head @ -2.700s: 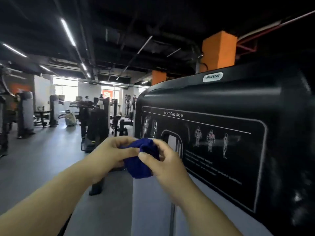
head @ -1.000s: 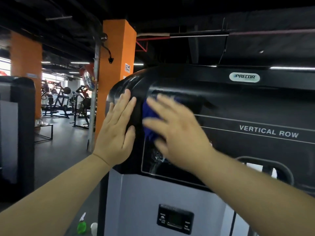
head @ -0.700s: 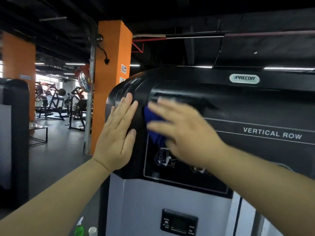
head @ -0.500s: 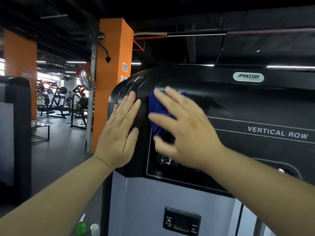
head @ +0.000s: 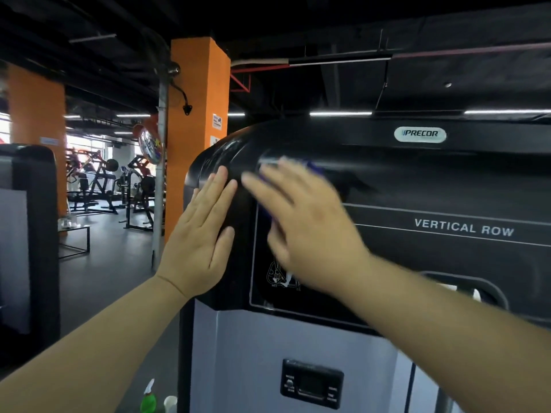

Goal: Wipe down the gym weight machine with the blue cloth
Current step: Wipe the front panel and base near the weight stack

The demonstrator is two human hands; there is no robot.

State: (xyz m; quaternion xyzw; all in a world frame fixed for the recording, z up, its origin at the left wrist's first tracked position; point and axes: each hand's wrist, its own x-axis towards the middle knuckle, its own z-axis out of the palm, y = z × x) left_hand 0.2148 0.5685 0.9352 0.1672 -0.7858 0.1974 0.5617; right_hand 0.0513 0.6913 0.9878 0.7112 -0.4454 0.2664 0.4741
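Blue cloth (head: 316,169) under straight right fingers (head: 268,189)

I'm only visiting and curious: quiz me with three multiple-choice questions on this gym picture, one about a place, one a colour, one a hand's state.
1. Where is the green plastic spray bottle, relative to the black and grey weight machine?
A. on top of it
B. low down beside its base
C. hanging from it

2. What colour is the square pillar behind the machine?
A. orange
B. white
C. green

3. How does the left hand lie?
A. in a fist
B. flat on the machine's rounded corner
C. off the machine

Answers: B, it shows at the picture's bottom edge. A, its faces are orange. B, its straight fingers rest there while the right hand presses the blue cloth.
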